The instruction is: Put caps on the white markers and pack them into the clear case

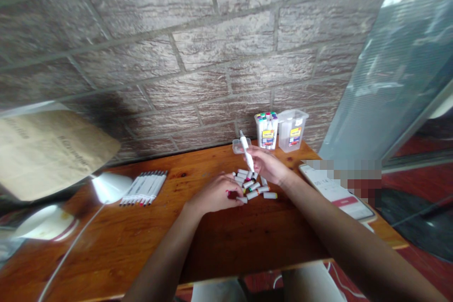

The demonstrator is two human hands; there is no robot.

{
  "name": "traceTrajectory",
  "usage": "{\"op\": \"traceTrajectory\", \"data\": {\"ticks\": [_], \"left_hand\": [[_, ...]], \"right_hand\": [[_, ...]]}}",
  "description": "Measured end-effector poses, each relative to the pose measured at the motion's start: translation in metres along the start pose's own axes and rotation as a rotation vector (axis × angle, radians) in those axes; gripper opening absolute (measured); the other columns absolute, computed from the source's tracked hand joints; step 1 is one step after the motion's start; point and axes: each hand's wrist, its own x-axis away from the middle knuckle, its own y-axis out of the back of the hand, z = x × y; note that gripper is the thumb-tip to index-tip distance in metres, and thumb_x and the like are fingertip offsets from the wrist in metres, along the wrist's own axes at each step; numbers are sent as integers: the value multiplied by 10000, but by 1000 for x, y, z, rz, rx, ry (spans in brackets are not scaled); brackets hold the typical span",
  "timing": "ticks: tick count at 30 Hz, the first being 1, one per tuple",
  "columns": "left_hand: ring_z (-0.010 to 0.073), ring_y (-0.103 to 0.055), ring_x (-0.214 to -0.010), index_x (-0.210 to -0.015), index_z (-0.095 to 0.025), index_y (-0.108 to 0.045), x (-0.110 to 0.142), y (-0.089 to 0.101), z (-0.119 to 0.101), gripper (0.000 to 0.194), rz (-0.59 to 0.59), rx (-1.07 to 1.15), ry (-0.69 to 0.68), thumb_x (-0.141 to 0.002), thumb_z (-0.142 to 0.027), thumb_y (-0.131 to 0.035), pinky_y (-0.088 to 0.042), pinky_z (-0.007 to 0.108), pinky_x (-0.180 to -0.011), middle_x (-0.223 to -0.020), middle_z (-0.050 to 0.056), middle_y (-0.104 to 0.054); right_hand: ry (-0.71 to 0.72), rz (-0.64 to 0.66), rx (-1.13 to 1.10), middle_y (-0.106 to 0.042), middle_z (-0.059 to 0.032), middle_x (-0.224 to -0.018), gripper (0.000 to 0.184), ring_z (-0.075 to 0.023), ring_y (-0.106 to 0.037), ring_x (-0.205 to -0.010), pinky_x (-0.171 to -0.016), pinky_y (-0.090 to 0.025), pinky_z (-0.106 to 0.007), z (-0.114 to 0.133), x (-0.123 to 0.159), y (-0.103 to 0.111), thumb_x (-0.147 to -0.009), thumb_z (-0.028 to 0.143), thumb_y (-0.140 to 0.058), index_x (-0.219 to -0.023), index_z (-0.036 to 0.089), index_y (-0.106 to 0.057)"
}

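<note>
A white marker (247, 152) stands nearly upright in my right hand (264, 164), its fingers closed around the barrel. The marker's upper tip is bare and grey, and its dark lower end points at the pile. Below it lies a loose heap of white marker caps (252, 194) with coloured ends. My left hand (220, 192) rests at the heap's left side, fingers curled, with a small white cap (242, 199) at the thumb and fingertips. To the left, several white markers (145, 188) lie side by side in a row.
Against the stone wall stand a clear box full of markers (267, 131), an open clear box (293, 130) and a small clear lid (238, 146). A phone (336, 191) lies at right. A lamp (112, 188), its cord and a paper bowl (49, 222) are at left.
</note>
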Motion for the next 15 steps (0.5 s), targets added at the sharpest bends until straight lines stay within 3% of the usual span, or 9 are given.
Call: {"op": "traceTrajectory", "data": {"ticks": [4,8,15], "left_hand": [[193,-638,-772,-811,-233,-748,-1,-1,-8,93,26,-17,-4,-764,-161,-713,-436,288,-776,-771,11,-735],[203,-660,-816,-841,-237,-750,0,-2,-6,176,-20,-25,1,-723,-115,-702,-450,305,-842,-857,18,-748],[168,-639,-798,-942,-201,-716,1,6,3,110,-453,132,117,-844,-217,-671,-479,271,-760,-885,50,-719]], "right_hand": [[11,4,18,-628,44,-627,281,-56,-484,-497,-451,-348,-183,1,0,1,-649,289,-840,-838,173,-667],[73,2,38,-669,39,-707,439,-88,-557,-571,-455,-316,-181,3,-1,2,-640,267,-844,-1019,231,-624],[173,-13,40,-678,47,-732,345,-87,-428,-516,-466,-264,-208,15,4,3,-702,304,-744,-1021,289,-613]]}}
